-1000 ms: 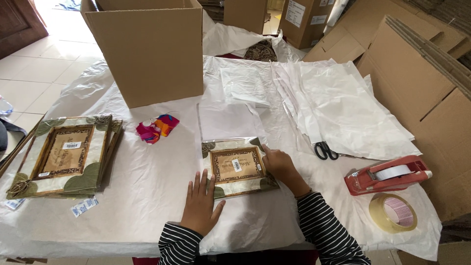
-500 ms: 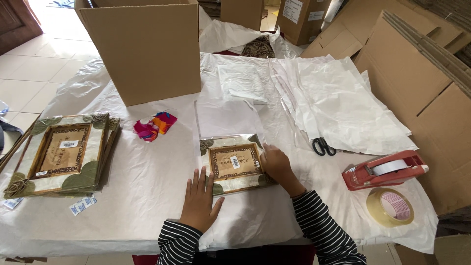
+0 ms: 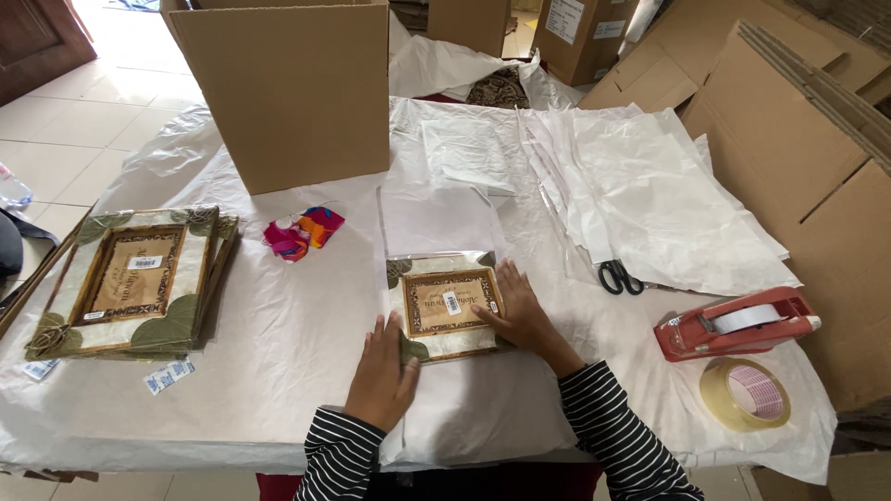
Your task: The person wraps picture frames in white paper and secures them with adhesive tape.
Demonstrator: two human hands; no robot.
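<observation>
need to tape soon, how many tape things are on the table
2, both at the table's right end: a red tape dispenser loaded with a roll, and just in front of it, nearer the person, a loose roll of tape lying flat. Others may be hidden in the boxes.

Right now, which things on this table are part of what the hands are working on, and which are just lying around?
In hand:
- small picture frame, under the right hand
- clear plastic bag around the frame
- left hand, flat beside the frame

Lying about:
- stack of frames
- scissors
- tape dispenser
- tape roll
- colourful cloth
- cardboard box
</observation>
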